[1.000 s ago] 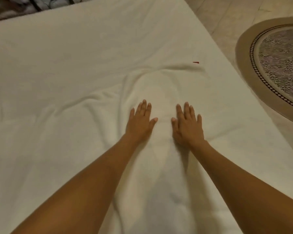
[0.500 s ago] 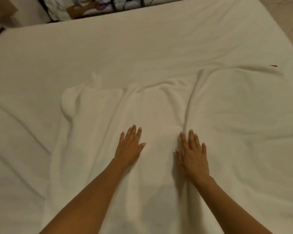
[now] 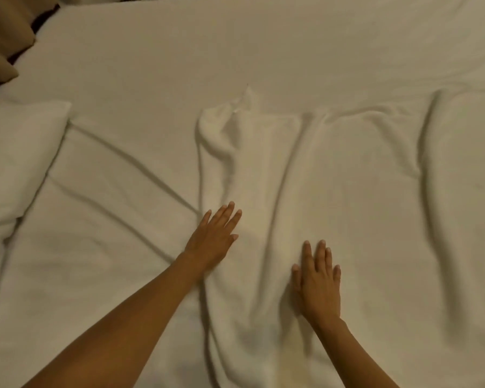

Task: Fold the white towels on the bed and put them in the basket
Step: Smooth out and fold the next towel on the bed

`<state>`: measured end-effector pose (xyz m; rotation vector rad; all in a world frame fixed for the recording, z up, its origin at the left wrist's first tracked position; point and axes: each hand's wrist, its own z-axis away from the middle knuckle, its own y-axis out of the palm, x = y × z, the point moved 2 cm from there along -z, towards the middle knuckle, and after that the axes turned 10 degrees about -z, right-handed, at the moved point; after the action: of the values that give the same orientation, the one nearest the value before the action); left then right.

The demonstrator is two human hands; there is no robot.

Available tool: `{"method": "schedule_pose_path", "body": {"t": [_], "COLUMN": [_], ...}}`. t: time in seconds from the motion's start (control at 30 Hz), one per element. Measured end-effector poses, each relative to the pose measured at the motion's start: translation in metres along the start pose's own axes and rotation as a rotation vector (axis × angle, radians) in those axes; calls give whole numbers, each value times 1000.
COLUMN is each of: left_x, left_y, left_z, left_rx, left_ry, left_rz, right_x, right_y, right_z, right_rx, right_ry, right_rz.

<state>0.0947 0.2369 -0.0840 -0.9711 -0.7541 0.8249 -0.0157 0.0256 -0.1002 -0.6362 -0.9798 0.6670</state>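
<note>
A large white towel (image 3: pixel 361 191) lies spread and wrinkled across the bed, with a bunched corner at its far left end near the middle of the view. My left hand (image 3: pixel 214 238) lies flat on the towel's left edge, fingers straight and pointing away from me. My right hand (image 3: pixel 318 281) presses flat on the towel a little to the right and nearer to me, fingers straight. Neither hand grips the cloth. No basket is in view.
The bed's white sheet (image 3: pixel 235 46) stretches away beyond the towel. A white pillow (image 3: pixel 17 152) lies at the left edge. A beige curtain (image 3: pixel 3 32) hangs at the top left corner beside the bed.
The view has swung to the left, bringing the pillow and the towel's left end into sight. Both hands have slid left across the towel and moved further apart, staying flat.
</note>
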Motion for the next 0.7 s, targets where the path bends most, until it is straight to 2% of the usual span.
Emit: {"method": "schedule_pose_path", "body": {"t": [0.2, 0.33, 0.53, 0.7], "left_x": [50, 61, 76, 79], "left_y": [40, 56, 45, 25], "left_z": [42, 37, -7, -50], "left_rx": [70, -2, -200, -206], "left_ry": [81, 102, 25, 33], "left_rz": [10, 17, -34, -100], "right_x": [69, 81, 86, 95], "right_y": [64, 103, 128, 123], "right_z": [44, 69, 73, 67], "right_rx": [15, 42, 9, -11], "right_ry": [-102, -113, -2, 32], "right_rz": [-94, -23, 0, 79]}}
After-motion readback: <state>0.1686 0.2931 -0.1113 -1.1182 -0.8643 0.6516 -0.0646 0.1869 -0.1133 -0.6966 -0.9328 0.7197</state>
